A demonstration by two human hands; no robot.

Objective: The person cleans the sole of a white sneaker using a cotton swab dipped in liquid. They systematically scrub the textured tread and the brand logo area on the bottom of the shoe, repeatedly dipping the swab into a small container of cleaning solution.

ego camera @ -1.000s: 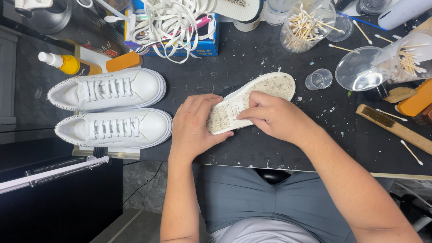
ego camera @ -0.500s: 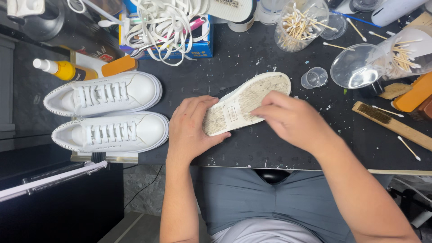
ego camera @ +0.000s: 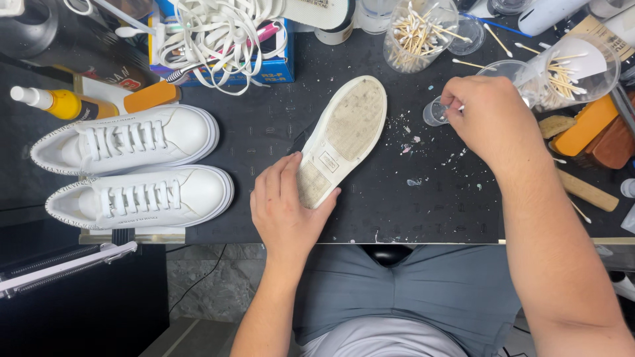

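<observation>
Left hand (ego camera: 286, 210) lies flat, pinning the heel of the white leather sneaker (ego camera: 342, 140), sole-up on the dark counter (ego camera: 264, 132). Sole is grimy still; cleaning looks unfinished. Right hand (ego camera: 493, 119) pinches into the small clear plastic cup (ego camera: 436, 112).

The right hand (ego camera: 493, 119) hides what its fingertips pinch at the small cup (ego camera: 434, 112).

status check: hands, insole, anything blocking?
Left hand flat on the heel end of the insole, pinning it to the mat. Right hand off it, fingertips at the small clear cup. Nothing on the insole.
</observation>
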